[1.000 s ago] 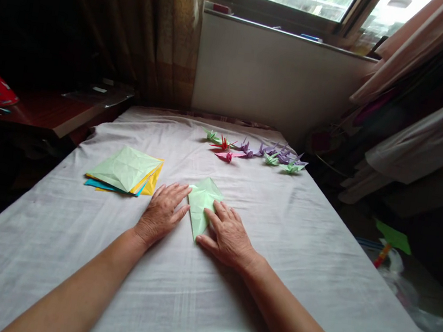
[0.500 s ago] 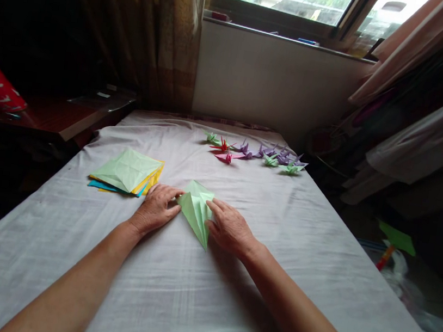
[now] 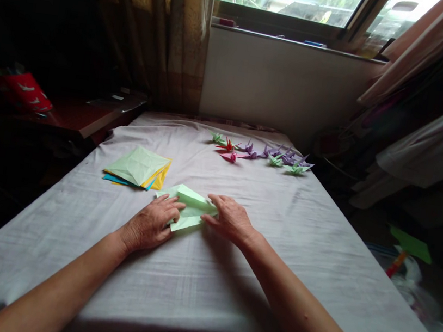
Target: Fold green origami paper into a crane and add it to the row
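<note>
A light green sheet of origami paper [image 3: 190,211], partly folded with raised creases, lies on the cloth-covered table in front of me. My left hand [image 3: 156,217] holds its left part down, with the fingers bent over the paper. At the opposite end, my right hand [image 3: 228,218] pinches the paper's narrowing right tip between thumb and fingers. The fingers cover both ends of the sheet. Beyond my left hand sits a stack of origami paper [image 3: 138,166], pale green on top with yellow and blue edges below.
Several folded paper cranes stand at the back right, among them a pink crane [image 3: 231,157], a green crane [image 3: 297,169] and purple ones. A red patterned pouch [image 3: 29,91] rests on the dark side desk [image 3: 83,123]. Clothes [image 3: 435,135] hang at the right.
The green paper has turned, so its long point now faces right instead of toward me. My left hand has moved onto the sheet, and my right hand has shifted to the point. The view shifted slightly.
</note>
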Motion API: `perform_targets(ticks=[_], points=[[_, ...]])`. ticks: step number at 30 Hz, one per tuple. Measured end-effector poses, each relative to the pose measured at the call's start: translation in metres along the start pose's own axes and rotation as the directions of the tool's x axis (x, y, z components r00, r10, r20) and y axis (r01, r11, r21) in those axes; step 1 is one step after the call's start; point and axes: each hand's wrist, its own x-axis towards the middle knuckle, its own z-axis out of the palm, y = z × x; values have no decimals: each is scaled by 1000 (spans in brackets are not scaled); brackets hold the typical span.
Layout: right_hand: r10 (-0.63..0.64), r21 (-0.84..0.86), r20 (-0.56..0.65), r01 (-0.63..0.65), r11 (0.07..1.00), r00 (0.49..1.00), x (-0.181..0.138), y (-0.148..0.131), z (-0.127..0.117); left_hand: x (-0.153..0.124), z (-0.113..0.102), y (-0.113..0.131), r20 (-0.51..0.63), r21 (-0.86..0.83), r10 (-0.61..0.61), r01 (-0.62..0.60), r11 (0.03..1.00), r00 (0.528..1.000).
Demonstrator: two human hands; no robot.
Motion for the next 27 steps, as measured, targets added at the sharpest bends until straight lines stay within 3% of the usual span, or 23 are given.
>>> perform_targets(ticks=[4, 10, 13, 16, 21, 27], points=[[67, -1, -10, -67, 998, 998, 18, 0, 3, 3, 2, 6, 24, -62, -25, 26, 998, 999], [217, 21, -70, -216, 976, 974, 54, 14, 11, 6, 5, 9, 57, -23, -33, 35, 999, 998], [228, 43, -112, -225, 973, 967, 58, 19, 15, 7, 6, 8, 81, 10, -22, 21, 1000, 997], [201, 63, -181, -192, 979, 963, 51, 21, 15, 11, 6, 10, 112, 63, -45, 38, 997, 993], [133, 87, -302, -111, 990, 944, 24, 16, 5, 36, 8, 23, 117, 203, -226, 200, 959, 967], [-136, 120, -316, 181, 976, 939, -7, 10, 13, 71, 11, 32, 96, 257, -300, 268, 929, 949]])
